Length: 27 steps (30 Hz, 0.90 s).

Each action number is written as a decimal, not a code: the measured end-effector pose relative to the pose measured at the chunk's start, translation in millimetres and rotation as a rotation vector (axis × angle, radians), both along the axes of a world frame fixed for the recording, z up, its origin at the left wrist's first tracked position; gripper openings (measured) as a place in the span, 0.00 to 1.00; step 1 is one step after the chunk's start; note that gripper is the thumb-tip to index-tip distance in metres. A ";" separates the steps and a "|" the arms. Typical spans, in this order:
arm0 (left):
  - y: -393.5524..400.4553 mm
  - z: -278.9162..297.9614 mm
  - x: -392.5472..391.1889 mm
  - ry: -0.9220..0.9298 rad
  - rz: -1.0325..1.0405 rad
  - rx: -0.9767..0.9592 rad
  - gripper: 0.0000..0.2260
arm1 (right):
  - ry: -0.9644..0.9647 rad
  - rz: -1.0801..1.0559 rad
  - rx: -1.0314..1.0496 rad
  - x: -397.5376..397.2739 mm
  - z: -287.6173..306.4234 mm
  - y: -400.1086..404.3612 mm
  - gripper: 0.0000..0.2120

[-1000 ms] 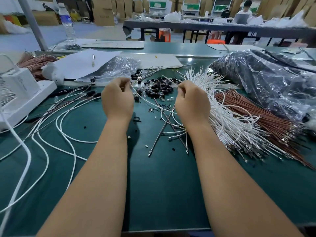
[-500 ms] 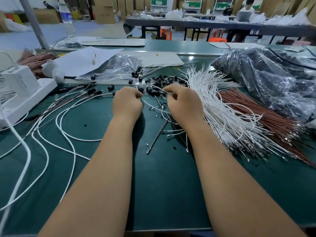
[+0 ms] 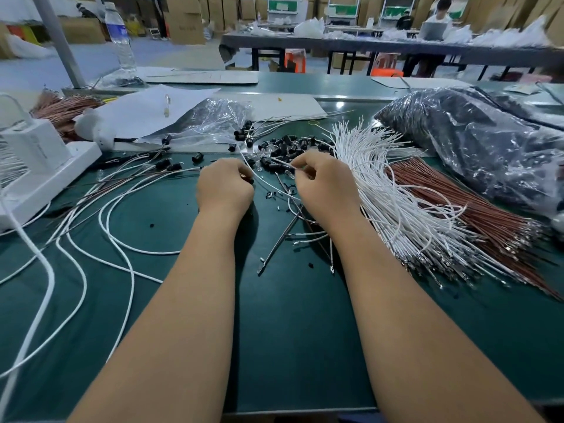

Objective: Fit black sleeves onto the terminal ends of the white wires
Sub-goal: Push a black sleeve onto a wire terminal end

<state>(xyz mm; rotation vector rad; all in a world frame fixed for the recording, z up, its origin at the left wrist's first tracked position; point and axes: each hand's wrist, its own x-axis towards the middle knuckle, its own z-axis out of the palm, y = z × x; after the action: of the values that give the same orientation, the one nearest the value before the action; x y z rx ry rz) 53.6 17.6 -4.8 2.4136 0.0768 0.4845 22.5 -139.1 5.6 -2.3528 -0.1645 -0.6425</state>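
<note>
A heap of small black sleeves (image 3: 287, 148) lies on the green table just beyond my hands. A thick bundle of white wires (image 3: 393, 203) fans out to the right of my right hand. My left hand (image 3: 224, 186) is curled, with a small dark piece pinched at its fingertips. My right hand (image 3: 326, 186) pinches the end of one white wire (image 3: 265, 180), which curves between the two hands. What sits inside each fist is mostly hidden by the backs of the hands.
Finished white wires with black ends (image 3: 122, 196) loop across the left. Red-brown wires (image 3: 476, 209) lie right of the white bundle, below a big plastic bag (image 3: 476, 141). A white device (image 3: 33, 166) stands far left. Loose metal pins (image 3: 280, 239) lie between my forearms.
Both hands have drawn closer together near the sleeve heap over the last second. The right hand's thumb and finger now pinch a wire end.
</note>
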 end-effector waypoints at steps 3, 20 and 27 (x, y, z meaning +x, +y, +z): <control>-1.9 0.5 0.7 -0.051 -0.031 -0.070 0.12 | -0.021 0.011 -0.004 0.3 0.3 -0.6 0.09; -24.0 10.1 -8.7 -0.169 -0.225 -0.499 0.06 | -0.052 -0.015 0.041 -2.5 2.2 0.8 0.09; -22.1 10.5 -10.2 -0.193 -0.247 -0.498 0.10 | -0.040 -0.100 0.014 -2.0 2.6 0.5 0.09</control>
<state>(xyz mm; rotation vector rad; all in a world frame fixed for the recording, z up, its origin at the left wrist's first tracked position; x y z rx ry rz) 43.4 -4.6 5.7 1.8509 -0.1655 0.5106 20.6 -138.6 8.1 -2.3475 -0.0597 -0.7371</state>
